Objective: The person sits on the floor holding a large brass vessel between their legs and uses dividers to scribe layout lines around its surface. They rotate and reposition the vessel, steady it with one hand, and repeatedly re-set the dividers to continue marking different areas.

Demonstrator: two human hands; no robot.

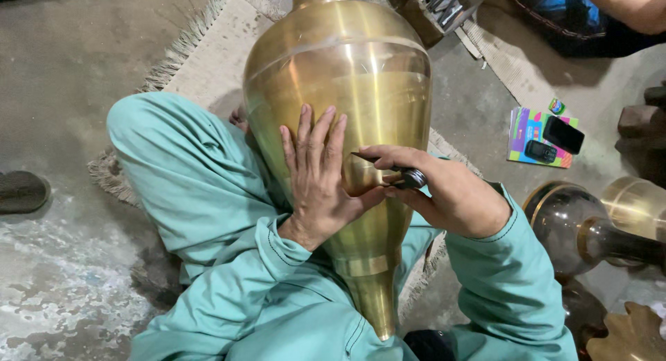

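Observation:
A large brass vessel (pixel 347 76), wide at the far end and tapering to a point near my body, lies across my lap. My left hand (pixel 316 173) rests flat on its side with fingers spread. My right hand (pixel 444 191) grips a dark metal engraving tool (pixel 395 172) whose tip touches the brass just right of my left fingers. My sleeves and trousers are teal.
A fringed mat (pixel 208 55) lies under me on the concrete floor. Two phones (pixel 555 142) sit on a colourful booklet at right. More brass pieces (pixel 610 222) stand at lower right. Another person's arm (pixel 624 7) and a tool box (pixel 444 7) are at the top.

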